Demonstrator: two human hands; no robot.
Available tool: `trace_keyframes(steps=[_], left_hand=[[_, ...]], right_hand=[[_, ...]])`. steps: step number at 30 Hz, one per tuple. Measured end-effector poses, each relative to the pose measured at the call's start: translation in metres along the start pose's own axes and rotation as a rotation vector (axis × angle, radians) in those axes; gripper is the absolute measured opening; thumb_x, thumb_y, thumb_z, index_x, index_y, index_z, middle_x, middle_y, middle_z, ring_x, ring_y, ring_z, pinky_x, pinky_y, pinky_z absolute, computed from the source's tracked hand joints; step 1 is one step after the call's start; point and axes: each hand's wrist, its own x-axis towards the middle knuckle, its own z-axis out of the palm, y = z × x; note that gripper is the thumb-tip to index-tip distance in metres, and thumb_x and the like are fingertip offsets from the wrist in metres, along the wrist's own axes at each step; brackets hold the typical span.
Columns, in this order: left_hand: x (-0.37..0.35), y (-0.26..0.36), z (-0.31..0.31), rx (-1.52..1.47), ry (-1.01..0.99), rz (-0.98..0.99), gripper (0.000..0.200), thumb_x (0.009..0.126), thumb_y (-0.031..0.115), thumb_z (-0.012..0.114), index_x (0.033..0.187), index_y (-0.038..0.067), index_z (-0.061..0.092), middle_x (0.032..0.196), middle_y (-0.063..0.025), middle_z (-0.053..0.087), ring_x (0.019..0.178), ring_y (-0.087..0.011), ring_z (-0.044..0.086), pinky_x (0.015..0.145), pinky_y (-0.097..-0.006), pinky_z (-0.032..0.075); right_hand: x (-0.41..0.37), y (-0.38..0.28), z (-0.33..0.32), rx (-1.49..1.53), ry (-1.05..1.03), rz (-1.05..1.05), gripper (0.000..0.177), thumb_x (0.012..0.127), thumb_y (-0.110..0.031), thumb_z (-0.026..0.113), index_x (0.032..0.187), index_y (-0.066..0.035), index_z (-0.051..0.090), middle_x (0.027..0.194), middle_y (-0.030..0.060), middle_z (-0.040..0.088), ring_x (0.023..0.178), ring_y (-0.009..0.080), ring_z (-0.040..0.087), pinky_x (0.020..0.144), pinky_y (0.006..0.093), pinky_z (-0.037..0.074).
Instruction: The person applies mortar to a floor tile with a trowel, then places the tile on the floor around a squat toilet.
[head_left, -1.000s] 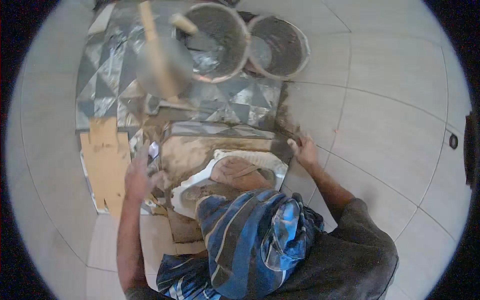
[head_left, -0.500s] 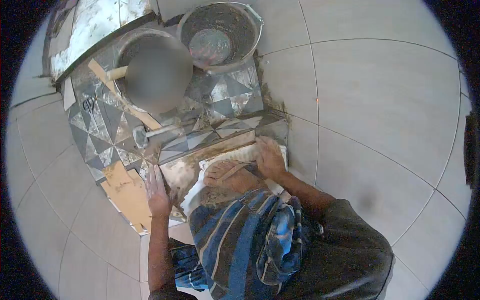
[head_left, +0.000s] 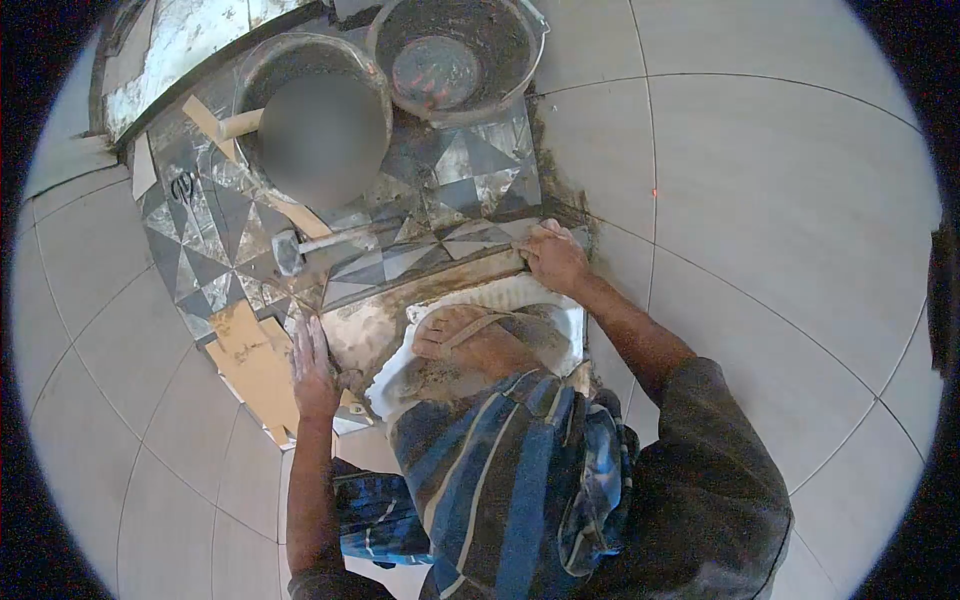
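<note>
My left hand [head_left: 315,372] lies flat with its fingers stretched forward, at the left end of the step beside a tan board [head_left: 245,352]. My right hand [head_left: 555,258] rests at the right end of the patterned tile strip [head_left: 430,250], thumb and fingertips apart and touching its edge. Between the hands, a bare, sandy ledge [head_left: 365,325] runs below the strip. My sandalled foot [head_left: 465,335] stands on a white ribbed surface [head_left: 505,293]. A hammer [head_left: 288,253] lies on the patterned tiles beyond my left hand.
A dirty bucket [head_left: 520,80] with a wire handle stands at the back. Beside it, another bucket [head_left: 250,85] is largely covered by a blurred patch. Black-handled scissors [head_left: 182,187] and a tan strip [head_left: 300,217] lie on the tiles. Large pale wall tiles [head_left: 760,200] rise on the right.
My right hand has moved up and forward, from the white ribbed surface to the end of the tile strip. My left hand stays at the left end. The view has shifted slightly.
</note>
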Motion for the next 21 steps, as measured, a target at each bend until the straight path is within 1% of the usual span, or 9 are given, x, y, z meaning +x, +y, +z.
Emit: trace_keyframes(steps=[2,5,7,9,11,14,16,19,21], left_hand=[[0.002,0.001,-0.005,0.041,-0.136,-0.093,0.128,0.069,0.041,0.091,0.169,0.010,0.017,0.173,-0.0205,0.020,0.156,-0.0431,0.028,0.123,-0.0563,0.033],[-0.001,-0.001,-0.002,0.010,-0.050,-0.041,0.129,0.068,0.041,0.091,0.169,0.012,0.017,0.173,-0.0201,0.020,0.156,-0.0425,0.027,0.123,-0.0569,0.032],[-0.002,-0.004,0.001,0.051,-0.100,-0.076,0.127,0.069,0.039,0.091,0.169,0.012,0.018,0.173,-0.0199,0.020,0.156,-0.0426,0.028,0.123,-0.0572,0.032],[-0.003,-0.011,0.011,0.091,-0.148,-0.105,0.125,0.070,0.038,0.090,0.169,0.012,0.018,0.173,-0.0197,0.020,0.156,-0.0427,0.028,0.124,-0.0575,0.031],[-0.007,-0.023,0.025,0.150,-0.057,-0.047,0.123,0.072,0.034,0.090,0.169,0.013,0.018,0.172,-0.0191,0.023,0.156,-0.0431,0.028,0.124,-0.0571,0.031],[-0.007,-0.019,0.016,0.121,-0.084,-0.046,0.121,0.074,0.029,0.089,0.169,0.013,0.016,0.171,-0.0185,0.027,0.155,-0.0436,0.029,0.124,-0.0569,0.031],[-0.003,-0.013,0.010,0.084,-0.129,-0.088,0.122,0.074,0.030,0.089,0.170,0.014,0.015,0.170,-0.0187,0.028,0.155,-0.0438,0.030,0.124,-0.0568,0.031],[0.001,-0.005,0.000,0.048,-0.198,-0.147,0.125,0.073,0.034,0.089,0.170,0.015,0.012,0.168,-0.0185,0.031,0.154,-0.0431,0.032,0.123,-0.0566,0.031],[0.000,-0.005,0.002,0.046,-0.221,-0.166,0.127,0.072,0.036,0.089,0.170,0.015,0.011,0.167,-0.0181,0.033,0.153,-0.0421,0.033,0.123,-0.0564,0.031]], right_hand=[[0.002,0.002,0.004,-0.024,-0.064,0.006,0.027,0.097,-0.022,0.060,0.116,-0.013,0.078,0.114,0.0110,0.068,0.114,0.0338,0.058,0.102,0.0473,0.049],[0.000,0.007,0.018,0.058,0.035,-0.008,0.026,0.096,-0.022,0.061,0.114,-0.013,0.078,0.113,0.0099,0.068,0.114,0.0337,0.059,0.102,0.0471,0.049],[-0.001,0.005,0.017,0.046,0.071,0.007,0.025,0.096,-0.023,0.061,0.109,-0.011,0.079,0.112,0.0105,0.068,0.113,0.0339,0.059,0.102,0.0472,0.049],[0.001,0.002,0.006,0.058,0.026,-0.020,0.025,0.096,-0.023,0.061,0.108,-0.011,0.079,0.112,0.0112,0.069,0.113,0.0345,0.060,0.103,0.0475,0.048],[0.006,0.006,0.006,0.066,-0.020,-0.050,0.024,0.096,-0.023,0.061,0.106,-0.010,0.079,0.113,0.0119,0.070,0.112,0.0350,0.062,0.105,0.0477,0.048],[0.015,0.018,0.017,0.120,-0.001,0.052,0.024,0.095,-0.020,0.060,0.106,-0.007,0.078,0.112,0.0148,0.073,0.110,0.0354,0.066,0.107,0.0479,0.048],[0.025,0.020,-0.006,0.155,-0.040,-0.126,0.024,0.094,-0.016,0.060,0.108,-0.005,0.077,0.113,0.0173,0.075,0.108,0.0377,0.069,0.106,0.0468,0.050],[0.046,0.021,-0.040,0.201,-0.210,0.028,0.024,0.097,-0.015,0.060,0.112,-0.004,0.075,0.115,0.0176,0.075,0.109,0.0372,0.070,0.101,0.0448,0.054],[0.055,0.026,-0.049,0.267,-0.101,0.075,0.024,0.098,-0.014,0.059,0.114,-0.005,0.075,0.116,0.0171,0.075,0.109,0.0368,0.070,0.100,0.0441,0.055]])
